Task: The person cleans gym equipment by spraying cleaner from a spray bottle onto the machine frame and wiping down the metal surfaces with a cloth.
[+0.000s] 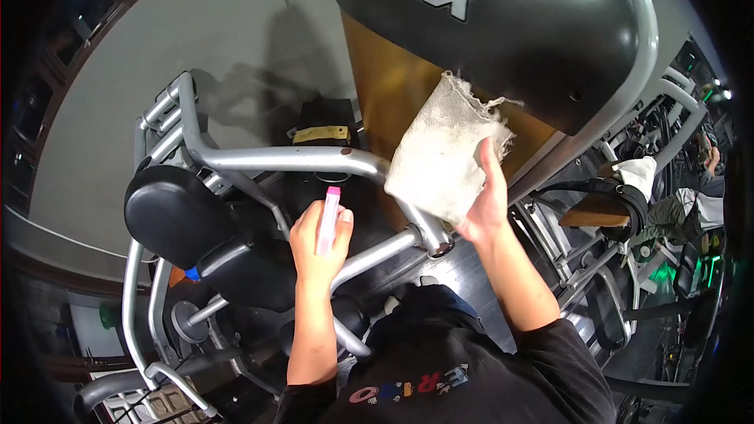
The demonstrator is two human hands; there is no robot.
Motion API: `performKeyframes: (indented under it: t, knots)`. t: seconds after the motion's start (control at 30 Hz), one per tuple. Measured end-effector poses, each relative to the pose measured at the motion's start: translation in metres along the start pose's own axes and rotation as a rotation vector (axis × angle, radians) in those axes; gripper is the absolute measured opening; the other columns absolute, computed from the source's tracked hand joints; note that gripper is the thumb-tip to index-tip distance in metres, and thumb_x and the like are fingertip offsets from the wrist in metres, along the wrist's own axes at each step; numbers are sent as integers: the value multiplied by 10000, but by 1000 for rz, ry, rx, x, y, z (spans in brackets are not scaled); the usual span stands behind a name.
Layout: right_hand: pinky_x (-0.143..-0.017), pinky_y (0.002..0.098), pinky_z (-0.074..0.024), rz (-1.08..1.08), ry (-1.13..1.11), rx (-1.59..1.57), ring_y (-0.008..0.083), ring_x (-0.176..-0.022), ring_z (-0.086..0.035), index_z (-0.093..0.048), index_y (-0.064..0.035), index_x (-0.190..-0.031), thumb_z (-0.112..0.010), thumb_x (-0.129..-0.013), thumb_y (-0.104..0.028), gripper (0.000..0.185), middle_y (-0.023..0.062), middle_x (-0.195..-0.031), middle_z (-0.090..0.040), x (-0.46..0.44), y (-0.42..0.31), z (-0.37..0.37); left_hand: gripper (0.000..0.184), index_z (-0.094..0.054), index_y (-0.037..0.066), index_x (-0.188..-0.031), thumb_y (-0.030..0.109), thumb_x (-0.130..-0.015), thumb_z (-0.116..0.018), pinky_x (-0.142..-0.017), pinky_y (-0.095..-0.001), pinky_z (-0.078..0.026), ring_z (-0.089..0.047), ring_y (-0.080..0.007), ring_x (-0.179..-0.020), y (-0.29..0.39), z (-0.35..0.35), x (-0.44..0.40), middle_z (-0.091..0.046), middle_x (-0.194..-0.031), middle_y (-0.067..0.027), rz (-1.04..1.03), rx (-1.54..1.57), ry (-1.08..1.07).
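A frayed, off-white cloth (pixel 444 149) is spread in my right hand (pixel 488 200), with the thumb on its near face and the other fingers behind it. My left hand (pixel 320 232) is wrapped round a small, clear bottle with a pink cap (pixel 330 216), held upright. Both hands are above the silver frame tube (pixel 290 159) of a gym machine. The cloth hangs in front of the tube's right end and the machine's brown panel (pixel 381 71).
A black padded seat (pixel 177 204) is at the left of the frame. The dark machine cover (pixel 510 23) fills the upper right. Farther right are more gym machines and a person in grey trousers (pixel 667 216). A grey wall (pixel 118 94) stands behind.
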State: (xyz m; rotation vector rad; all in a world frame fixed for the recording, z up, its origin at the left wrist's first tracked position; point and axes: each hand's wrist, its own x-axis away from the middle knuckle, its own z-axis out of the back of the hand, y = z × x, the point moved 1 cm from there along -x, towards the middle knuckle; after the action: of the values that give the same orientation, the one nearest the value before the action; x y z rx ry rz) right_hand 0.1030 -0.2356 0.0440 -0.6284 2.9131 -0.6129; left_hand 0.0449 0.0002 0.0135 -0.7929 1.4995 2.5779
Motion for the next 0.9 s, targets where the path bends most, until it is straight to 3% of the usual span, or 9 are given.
performKeyframes:
  t: [0.13, 0.2, 0.27, 0.3, 0.4, 0.5, 0.77, 0.87, 0.9]
  knots:
    - [-1119, 526, -400, -39, 195, 34, 322, -1327, -515, -423, -102, -1474, -487, -962, -631, 739, 116, -1435, -538, 18, 35, 17, 108, -642, 26, -839, 110, -868, -703, -576, -323, -469, -571, -218, -564, 3, 2, -1, -596, -680, -92, -31, 14, 46]
    - [-1121, 523, -396, -87, 176, 36, 313, -1332, -511, -414, -106, -1480, -486, -964, -631, 739, 111, -1441, -532, 28, 45, 30, 116, -640, 24, -848, 120, -880, -697, -588, -312, -473, -586, -208, -582, 3, 6, -3, -611, -701, -88, -28, 17, 60]
    - [-1110, 521, -409, -127, 201, 42, 312, -1323, -520, -403, -104, -1483, -491, -959, -637, 752, 115, -1447, -524, 39, 38, 37, 133, -633, 16, -869, 134, -890, -692, -603, -295, -481, -599, -182, -607, 14, 13, -2, -637, -738, -80, -140, 114, 133]
    - [-1105, 520, -414, -104, 193, 100, 313, -1323, -520, -399, -103, -1483, -497, -956, -640, 759, 117, -1446, -522, 43, 30, 36, 158, -627, 8, -888, 152, -897, -690, -623, -278, -489, -613, -157, -638, 19, 17, 2, -658, -779, -76, -60, 194, 118]
    - [-1117, 519, -403, -30, 245, 250, 327, -1312, -530, -409, -73, -1472, -544, -950, -589, 746, 145, -1425, -534, 55, 3, 31, 162, -628, 7, -896, 152, -862, -694, -628, -255, -484, -619, -140, -656, 48, 36, 9, -662, -791, -91, -129, 207, 65]
    - [-1119, 528, -402, 35, 227, 362, 331, -1330, -510, -388, -83, -1482, -604, -956, -462, 683, 134, -1440, -519, 67, -18, 37, 163, -657, 20, -851, 173, -828, -707, -592, -284, -472, -621, -183, -613, 73, 40, 26, -650, -753, -83, -138, 210, -3]
    - [-1121, 469, -408, -62, 157, 153, 278, -1309, -532, -430, -58, -1444, -557, -989, -499, 646, 118, -1411, -547, 81, -9, 39, 245, -669, 13, -926, 147, -770, -803, -628, -361, -500, -638, -278, -660, 112, -25, 70, -645, -796, -112, 28, 153, -281]
    - [-1133, 457, -387, -104, 117, 88, 270, -1327, -508, -420, -66, -1448, -547, -993, -508, 647, 115, -1429, -527, 81, -2, 31, 354, -662, 37, -1033, 173, -736, -798, -726, -376, -456, -633, -296, -831, 123, -49, 70, -653, -938, -96, -246, -95, -324]
    - [-1141, 452, -375, -111, 84, 61, 264, -1330, -502, -412, -71, -1451, -538, -999, -506, 640, 109, -1424, -530, 78, 0, 31, 416, -662, 48, -1070, 181, -699, -795, -758, -357, -425, -630, -257, -880, 120, -55, 72, -656, -993, -79, -317, -173, -314]
